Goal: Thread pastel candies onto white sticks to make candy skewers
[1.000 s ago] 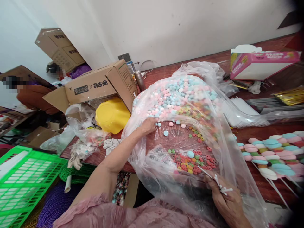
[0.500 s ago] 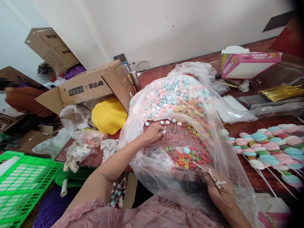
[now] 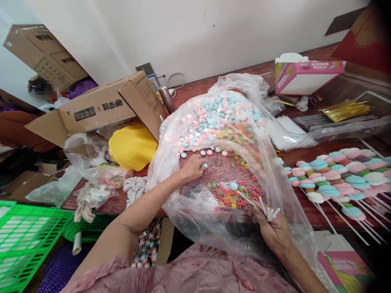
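Observation:
My left hand reaches over the clear plastic bag, its fingers closed on a pale blue marshmallow. Beyond it, a heap of pink, white and blue marshmallows fills the back of the bag. In my right hand is a bunch of white lollipop sticks. One stick points left toward a single blue marshmallow. That piece lies at a pile of small red, green and yellow gummy rings. More rings lie along the bag's right inner side.
Finished marshmallow skewers lie stacked at right. Behind them are a bundle of white sticks, gold ties and a pink box. An open carton and yellow bag stand left; a green crate is lower left.
The whole view has shifted slightly, so most things sit further left and a little higher. My left hand stays by the heap with the marshmallow; my right hand keeps its sticks.

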Available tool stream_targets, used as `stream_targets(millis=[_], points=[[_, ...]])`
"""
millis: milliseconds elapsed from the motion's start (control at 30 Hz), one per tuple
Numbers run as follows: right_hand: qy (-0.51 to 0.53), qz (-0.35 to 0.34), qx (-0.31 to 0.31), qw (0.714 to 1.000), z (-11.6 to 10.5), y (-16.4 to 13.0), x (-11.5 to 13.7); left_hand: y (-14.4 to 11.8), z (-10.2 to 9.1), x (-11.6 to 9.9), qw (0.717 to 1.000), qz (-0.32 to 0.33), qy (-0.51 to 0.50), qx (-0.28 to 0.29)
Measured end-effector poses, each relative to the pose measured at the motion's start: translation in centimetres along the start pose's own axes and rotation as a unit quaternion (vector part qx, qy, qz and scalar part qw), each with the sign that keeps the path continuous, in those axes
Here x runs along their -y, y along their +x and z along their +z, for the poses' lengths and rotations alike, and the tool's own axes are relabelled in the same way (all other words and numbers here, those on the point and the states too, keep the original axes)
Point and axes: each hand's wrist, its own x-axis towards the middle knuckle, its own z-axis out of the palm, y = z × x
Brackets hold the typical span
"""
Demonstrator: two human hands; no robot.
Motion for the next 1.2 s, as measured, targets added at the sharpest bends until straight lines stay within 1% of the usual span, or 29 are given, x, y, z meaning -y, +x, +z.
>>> stream_targets(millis=[100, 200, 233, 267, 300, 333, 367, 400, 467, 533, 567, 633, 700, 733, 800, 833, 900, 967, 1067, 1100, 1133, 1200], points=[[0.014, 0.007, 0.015, 1.0, -0.1, 0.7, 1.1, -0.4, -0.1, -0.2, 1.0, -0.001, -0.001, 0.002], [0.011, -0.015, 0.025, 1.0, -0.5, 1.1, 1.7, -1.2, -0.5, -0.6, 1.0, -0.007, -0.013, 0.002], [0.008, -0.021, 0.024, 0.999, -0.8, 1.2, 1.9, -1.6, -0.6, -0.9, 0.999, -0.017, -0.042, -0.003], [0.006, -0.022, 0.021, 1.0, -1.1, 1.2, 2.3, -2.2, -0.8, -1.4, 0.995, -0.034, -0.097, -0.007], [0.006, -0.019, 0.017, 1.0, -1.3, 1.3, 2.7, -2.8, -0.9, -2.0, 0.982, -0.055, -0.181, -0.01], [0.009, -0.014, 0.014, 1.0, -1.5, 1.2, 3.2, -3.5, -1.1, -2.7, 0.956, -0.077, -0.284, -0.012], [0.012, -0.012, 0.018, 1.0, -1.7, 1.2, 3.7, -4.2, -1.1, -3.6, 0.914, -0.098, -0.395, -0.016], [0.015, -0.013, 0.027, 0.999, -1.7, 1.1, 4.2, -5.0, -1.2, -4.5, 0.864, -0.11, -0.491, -0.021], [0.015, -0.027, 0.052, 0.998, -1.6, 1.0, 5.3, -6.3, -1.0, -6.6, 0.777, -0.118, -0.615, -0.055], [0.007, -0.042, 0.076, 0.996, -1.3, 0.9, 6.2, -7.4, -0.6, -8.6, 0.707, -0.131, -0.687, -0.101], [0.003, -0.047, 0.082, 0.996, -1.1, 0.9, 6.7, -7.8, -0.3, -9.4, 0.681, -0.134, -0.709, -0.125], [-0.002, -0.06, 0.089, 0.994, -1.0, 0.9, 7.4, -8.2, 0.2, -10.7, 0.642, -0.137, -0.735, -0.17], [-0.006, -0.075, 0.093, 0.993, -1.1, 1.0, 8.1, -8.4, 0.6, -11.4, 0.618, -0.136, -0.746, -0.21], [-0.007, -0.081, 0.096, 0.992, -1.2, 1.1, 8.3, -8.4, 0.8, -11.5, 0.611, -0.136, -0.747, -0.223], [-0.011, -0.086, 0.102, 0.991, -1.5, 1.0, 8.6, -8.3, 1.2, -11.5, 0.611, -0.13, -0.743, -0.241], [-0.013, -0.085, 0.104, 0.991, -1.6, 0.9, 8.6, -8.3, 1.3, -11.4, 0.618, -0.122, -0.736, -0.248], [-0.022, -0.079, 0.11, 0.991, -1.7, 0.7, 8.6, -8.3, 1.7, -11.1, 0.645, -0.096, -0.712, -0.262], [-0.031, -0.07, 0.118, 0.99, -1.6, 0.5, 8.5, -8.3, 2.1, -10.6, 0.687, -0.056, -0.664, -0.291], [-0.038, -0.056, 0.121, 0.99, -1.4, 0.1, 8.3, -8.6, 2.6, -10.0, 0.774, 0.021, -0.528, -0.35], [-0.038, -0.052, 0.117, 0.991, -1.3, 0.0, 8.3, -8.7, 2.8, -9.9, 0.798, 0.045, -0.476, -0.366], [-0.038, -0.048, 0.115, 0.992, -1.2, -0.2, 8.3, -8.8, 2.8, -9.8, 0.818, 0.066, -0.428, -0.379], [-0.036, -0.04, 0.112, 0.992, -1.0, -0.5, 8.3, -9.0, 2.9, -9.7, 0.84, 0.1, -0.356, -0.397]])
